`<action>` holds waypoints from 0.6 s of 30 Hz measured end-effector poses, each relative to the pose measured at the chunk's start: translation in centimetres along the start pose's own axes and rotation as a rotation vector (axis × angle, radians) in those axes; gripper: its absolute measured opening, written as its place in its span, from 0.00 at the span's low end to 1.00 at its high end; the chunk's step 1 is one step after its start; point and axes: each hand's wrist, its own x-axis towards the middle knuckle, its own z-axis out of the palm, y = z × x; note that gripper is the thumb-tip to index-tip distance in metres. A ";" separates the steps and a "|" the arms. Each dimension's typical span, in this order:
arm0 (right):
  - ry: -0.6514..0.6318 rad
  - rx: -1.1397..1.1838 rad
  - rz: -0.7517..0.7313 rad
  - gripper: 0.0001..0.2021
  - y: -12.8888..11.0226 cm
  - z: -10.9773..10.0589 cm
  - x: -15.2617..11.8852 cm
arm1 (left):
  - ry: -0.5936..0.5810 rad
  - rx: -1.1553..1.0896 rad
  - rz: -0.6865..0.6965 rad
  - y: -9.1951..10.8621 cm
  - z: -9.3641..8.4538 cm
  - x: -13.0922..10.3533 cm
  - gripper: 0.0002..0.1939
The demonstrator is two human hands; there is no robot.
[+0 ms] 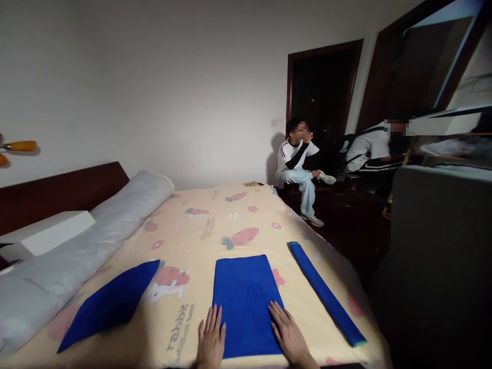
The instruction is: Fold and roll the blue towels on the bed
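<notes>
A blue cloth (246,292), laid out as a flat rectangle, lies on the patterned bed sheet (200,241) in front of me. My left hand (211,335) rests flat at its left edge, fingers stretched out. Along the right edge lies my right hand (288,330), open, its fingertips touching the cloth. To the right is a long, narrow folded or rolled blue cloth (326,292). Another blue cloth (111,302), flat and roughly diamond-shaped, lies to the left. Neither hand grips anything.
A grey rolled bedding piece (100,225) runs along the bed's left side, with a white box (57,230) by the dark headboard (61,189). One person (300,159) sits beyond the bed; another person (369,148) bends forward at right. A dark panel (442,256) stands right.
</notes>
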 end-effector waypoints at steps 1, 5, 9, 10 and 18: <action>0.000 -0.011 0.007 0.27 0.6 -0.4 -0.5 | -0.027 0.011 0.003 -0.8 -0.5 -0.5 0.27; -0.035 -0.090 -0.009 0.25 1.3 -2.9 -0.6 | -0.098 0.056 0.053 -2.5 -3.6 -1.3 0.28; -0.164 -0.248 -0.079 0.22 -0.5 -6.9 2.4 | -0.123 0.081 0.157 -1.4 -8.5 0.5 0.29; -0.194 -0.270 -0.099 0.21 -0.9 -7.6 3.1 | -0.161 0.089 0.205 -0.8 -9.6 1.2 0.30; -0.278 -0.195 -0.276 0.20 -2.1 -5.7 0.3 | -0.405 0.060 0.459 2.8 -8.1 -0.9 0.29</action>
